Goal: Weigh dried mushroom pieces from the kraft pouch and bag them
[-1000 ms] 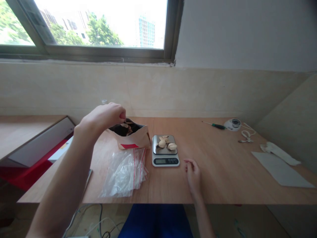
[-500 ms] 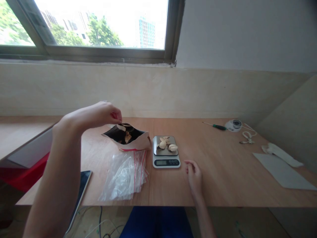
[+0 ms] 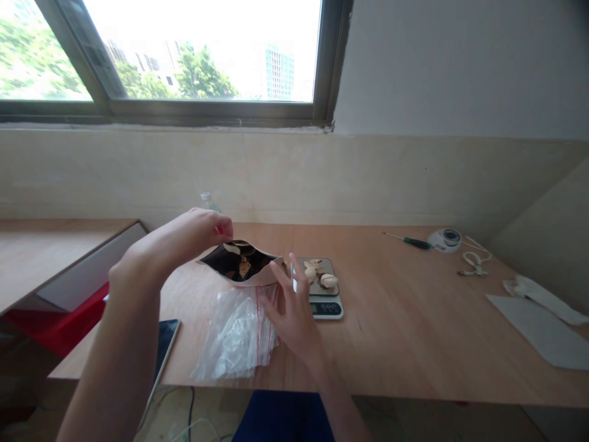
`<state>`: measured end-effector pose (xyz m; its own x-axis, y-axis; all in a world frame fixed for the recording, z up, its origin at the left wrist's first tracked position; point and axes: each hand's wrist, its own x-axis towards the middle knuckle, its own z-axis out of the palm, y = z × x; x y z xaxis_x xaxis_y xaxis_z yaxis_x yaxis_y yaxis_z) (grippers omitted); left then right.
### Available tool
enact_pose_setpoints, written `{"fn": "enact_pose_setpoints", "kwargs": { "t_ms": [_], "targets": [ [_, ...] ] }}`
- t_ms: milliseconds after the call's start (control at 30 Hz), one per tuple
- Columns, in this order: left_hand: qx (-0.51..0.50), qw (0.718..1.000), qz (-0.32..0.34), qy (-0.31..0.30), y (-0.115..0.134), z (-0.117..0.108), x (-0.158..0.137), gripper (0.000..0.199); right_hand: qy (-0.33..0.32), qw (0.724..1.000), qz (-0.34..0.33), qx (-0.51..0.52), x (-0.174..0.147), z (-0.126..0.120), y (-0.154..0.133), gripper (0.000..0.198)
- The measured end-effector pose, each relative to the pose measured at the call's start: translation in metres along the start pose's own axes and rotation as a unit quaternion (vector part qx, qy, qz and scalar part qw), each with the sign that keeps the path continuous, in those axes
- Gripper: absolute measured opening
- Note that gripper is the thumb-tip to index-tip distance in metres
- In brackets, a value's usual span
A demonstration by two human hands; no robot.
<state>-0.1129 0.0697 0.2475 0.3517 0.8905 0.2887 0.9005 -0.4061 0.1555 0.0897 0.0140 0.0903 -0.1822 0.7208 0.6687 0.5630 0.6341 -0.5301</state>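
Observation:
My left hand (image 3: 214, 226) pinches the back rim of an open bag (image 3: 257, 279), keeping its mouth wide. Inside the dark lining lie brown and pale dried pieces (image 3: 243, 266) that look like mushrooms. With fingers spread, my right hand (image 3: 294, 316) is at the bag's right corner; whether it touches the bag I cannot tell. Just beyond that hand stands a kitchen scale (image 3: 332, 310), partly hidden by the fingers. Several pale mushroom-like pieces (image 3: 328, 280) rest on its metal plate. Clear zip bags (image 3: 234, 334) with red seal lines lie in front of the open bag.
A tablet-like device (image 3: 168, 347) overhangs the table's front edge, under my left forearm. Behind my left hand is a clear bottle (image 3: 207, 199). To the right lie a green screwdriver (image 3: 417, 243), a white dome camera (image 3: 445, 240) with its cable, and a white sheet (image 3: 538, 328).
My right hand has moved left from beside the scale to the bag's right corner, and its fingers have spread. My left hand stays on the bag's rim. The view has shifted slightly.

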Motion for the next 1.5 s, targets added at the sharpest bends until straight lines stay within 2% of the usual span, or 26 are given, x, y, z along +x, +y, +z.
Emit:
{"fn": "enact_pose_setpoints", "kwargs": {
  "t_ms": [100,267,367,433,533,600,700,800,867,1000,1100,1233,1367,1500],
  "targets": [
    [0.05,0.997,0.031,-0.05,-0.005,0.004,-0.003,0.02,-0.012,0.998,-0.03,-0.048,0.027,0.012,-0.011,0.051],
    [0.035,0.999,0.012,-0.028,-0.013,0.017,-0.001,0.023,0.006,0.995,-0.016,-0.101,0.042,0.008,-0.017,0.034],
    [0.031,0.999,0.011,-0.029,-0.012,0.023,0.0,0.026,-0.01,0.987,0.013,-0.16,0.054,0.0,-0.03,0.035],
    [0.038,0.999,0.019,-0.027,-0.012,0.026,0.001,0.027,-0.054,0.976,0.061,-0.204,0.067,-0.004,-0.041,0.04],
    [0.053,0.998,0.033,-0.026,-0.012,0.028,0.001,0.025,-0.166,0.949,0.108,-0.244,0.091,-0.006,-0.053,0.048],
    [0.059,0.997,0.039,-0.03,-0.011,0.028,0.002,0.024,-0.241,0.932,0.105,-0.251,0.105,-0.006,-0.056,0.05],
    [0.053,0.997,0.034,-0.039,-0.006,0.025,0.002,0.023,-0.319,0.912,0.089,-0.242,0.121,-0.003,-0.054,0.045],
    [0.041,0.998,0.022,-0.035,-0.001,0.019,-0.002,0.024,-0.35,0.906,0.072,-0.224,0.125,-0.002,-0.048,0.035],
    [0.032,0.999,0.015,-0.022,0.0,0.016,-0.007,0.025,-0.323,0.922,0.06,-0.206,0.122,-0.001,-0.043,0.028],
    [0.021,1.0,0.016,0.015,-0.004,0.012,-0.017,0.027,-0.203,0.97,-0.001,-0.132,0.114,0.001,-0.028,0.028],
    [0.003,1.0,0.016,0.018,-0.004,0.01,-0.022,0.029,-0.108,0.989,-0.061,-0.079,0.108,0.003,-0.017,0.023],
    [-0.053,0.999,0.007,-0.007,0.002,0.004,-0.028,0.029,-0.01,0.996,-0.091,-0.012,0.1,0.004,-0.007,0.035],
    [-0.136,0.991,0.002,0.008,0.008,0.0,-0.034,0.029,0.001,0.992,-0.123,0.024,0.094,-0.002,-0.004,0.033],
    [-0.194,0.981,-0.006,0.011,0.017,0.004,-0.039,0.026,0.028,0.99,-0.124,0.067,0.088,-0.012,-0.006,0.039]
  ]
}}
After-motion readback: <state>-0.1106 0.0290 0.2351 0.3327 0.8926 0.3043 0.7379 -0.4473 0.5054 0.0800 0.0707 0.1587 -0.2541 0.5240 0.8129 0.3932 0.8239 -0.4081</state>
